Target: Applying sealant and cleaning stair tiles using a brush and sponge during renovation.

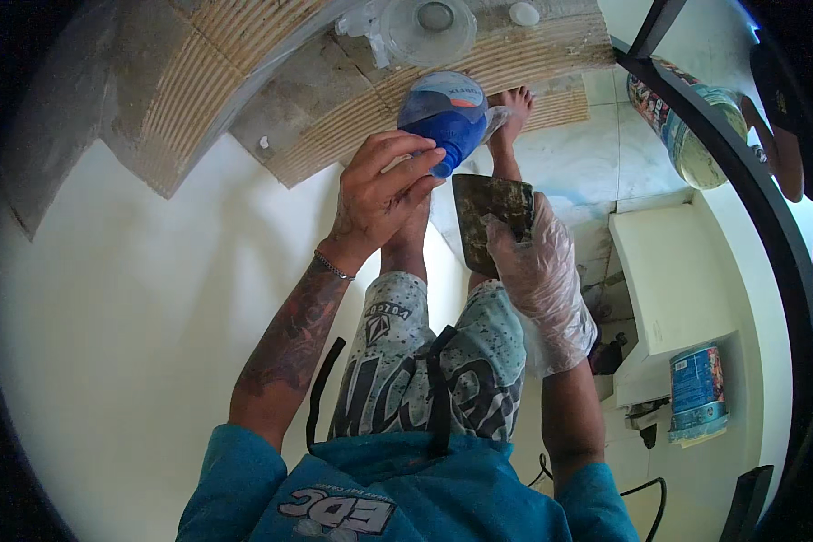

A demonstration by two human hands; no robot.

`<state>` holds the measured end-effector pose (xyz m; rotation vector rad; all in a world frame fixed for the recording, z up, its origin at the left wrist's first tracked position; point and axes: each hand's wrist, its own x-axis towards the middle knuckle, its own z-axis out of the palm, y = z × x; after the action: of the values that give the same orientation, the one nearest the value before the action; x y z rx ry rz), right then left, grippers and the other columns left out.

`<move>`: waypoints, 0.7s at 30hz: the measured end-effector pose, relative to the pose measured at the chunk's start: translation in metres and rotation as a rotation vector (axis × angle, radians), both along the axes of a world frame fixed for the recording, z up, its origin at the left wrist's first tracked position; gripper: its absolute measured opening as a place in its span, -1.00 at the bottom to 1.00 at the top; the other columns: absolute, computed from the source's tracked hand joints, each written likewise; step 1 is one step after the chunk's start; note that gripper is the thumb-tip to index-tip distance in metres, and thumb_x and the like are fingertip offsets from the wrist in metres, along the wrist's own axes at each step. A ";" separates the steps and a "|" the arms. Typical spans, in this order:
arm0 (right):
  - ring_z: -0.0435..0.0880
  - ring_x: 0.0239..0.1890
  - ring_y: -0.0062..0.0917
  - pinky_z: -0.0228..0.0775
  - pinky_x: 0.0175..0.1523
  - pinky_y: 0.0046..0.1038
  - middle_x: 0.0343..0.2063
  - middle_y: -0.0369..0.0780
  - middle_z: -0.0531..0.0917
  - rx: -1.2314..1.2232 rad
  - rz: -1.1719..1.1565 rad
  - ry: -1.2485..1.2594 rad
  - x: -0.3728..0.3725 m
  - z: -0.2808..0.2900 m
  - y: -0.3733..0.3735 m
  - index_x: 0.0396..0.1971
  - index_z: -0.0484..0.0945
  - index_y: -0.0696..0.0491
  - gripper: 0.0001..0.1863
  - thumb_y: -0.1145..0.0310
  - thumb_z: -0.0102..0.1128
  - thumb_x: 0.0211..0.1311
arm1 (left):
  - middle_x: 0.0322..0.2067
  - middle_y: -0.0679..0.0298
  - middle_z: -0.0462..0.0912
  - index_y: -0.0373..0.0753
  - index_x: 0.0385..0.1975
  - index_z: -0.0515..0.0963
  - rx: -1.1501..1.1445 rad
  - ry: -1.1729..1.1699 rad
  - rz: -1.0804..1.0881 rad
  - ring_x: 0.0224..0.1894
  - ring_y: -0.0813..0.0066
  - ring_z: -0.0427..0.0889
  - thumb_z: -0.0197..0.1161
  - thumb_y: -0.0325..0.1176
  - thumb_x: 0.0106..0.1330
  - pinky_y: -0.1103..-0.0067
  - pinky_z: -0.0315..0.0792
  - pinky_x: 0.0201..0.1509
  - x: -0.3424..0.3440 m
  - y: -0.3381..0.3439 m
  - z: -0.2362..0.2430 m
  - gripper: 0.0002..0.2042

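Observation:
My left hand [384, 185] has its fingers closed on the neck of a blue plastic bottle [438, 113], which is tipped with its mouth toward me. My right hand [537, 262], in a crinkled clear plastic glove, grips a flat, dark, stained scraper blade [488, 217] just below and right of the bottle's mouth. The scraper's handle is hidden in my fingers. A clear round plastic container [388, 32] and a small white object [524, 14] sit beyond the bottle on a dusty tiled step [307, 117] with ribbed bands.
My bare foot [515, 108] rests beside the bottle. A black metal frame [723, 172] curves along the right, with a bucket [686, 126] behind it. A blue container [696, 388] stands lower right near a pale ledge [659, 271]. A white wall [108, 298] fills the left.

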<state>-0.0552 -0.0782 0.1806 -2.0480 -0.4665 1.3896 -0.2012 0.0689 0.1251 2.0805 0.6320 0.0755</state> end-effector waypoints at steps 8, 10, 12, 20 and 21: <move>0.57 -0.44 -0.07 0.40 -0.40 -0.25 -0.54 0.00 0.56 -0.023 -0.004 0.035 -0.005 -0.005 -0.001 -0.33 0.37 0.19 -0.78 0.40 0.13 0.05 | -0.18 0.29 0.54 -0.16 -0.20 0.59 0.006 0.018 0.012 -0.09 0.30 0.49 0.33 -0.45 -0.02 0.41 0.39 0.02 0.000 -0.002 0.002 -0.69; 0.58 -0.44 -0.08 0.39 -0.40 -0.26 -0.54 0.00 0.56 -0.007 -0.020 0.011 -0.006 -0.005 -0.001 -0.33 0.37 0.19 -0.77 0.40 0.13 0.06 | -0.16 0.29 0.55 -0.15 -0.18 0.58 -0.004 0.027 0.014 -0.07 0.31 0.48 0.33 -0.46 -0.02 0.42 0.38 0.05 0.000 -0.002 0.002 -0.67; 0.58 -0.44 -0.08 0.40 -0.40 -0.26 -0.54 0.00 0.56 -0.018 -0.033 0.040 -0.004 -0.007 -0.001 -0.33 0.37 0.20 -0.77 0.40 0.12 0.06 | -0.15 0.30 0.54 -0.15 -0.18 0.58 -0.005 0.041 0.015 -0.06 0.32 0.48 0.34 -0.45 -0.03 0.43 0.38 0.05 0.001 -0.002 0.002 -0.66; 0.60 -0.43 -0.12 0.43 -0.35 -0.31 -0.50 0.01 0.58 -0.114 -0.086 0.071 -0.006 -0.004 0.007 -0.29 0.40 0.19 -0.77 0.41 0.11 0.06 | -0.15 0.29 0.54 -0.15 -0.17 0.58 -0.033 0.034 0.008 -0.06 0.31 0.49 0.32 -0.49 -0.02 0.43 0.38 0.05 0.000 0.000 0.003 -0.66; 0.61 -0.45 -0.20 0.44 -0.35 -0.35 -0.49 -0.02 0.58 -0.076 -0.085 0.019 -0.009 -0.005 0.006 -0.27 0.41 0.18 -0.76 0.41 0.11 0.07 | -0.15 0.29 0.54 -0.15 -0.16 0.58 -0.040 0.038 0.009 -0.06 0.31 0.49 0.32 -0.50 -0.02 0.43 0.38 0.05 -0.001 0.000 0.003 -0.66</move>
<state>-0.0641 -0.0722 0.1754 -2.0878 -0.3199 1.3942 -0.2018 0.0689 0.1283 2.0448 0.6615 0.0282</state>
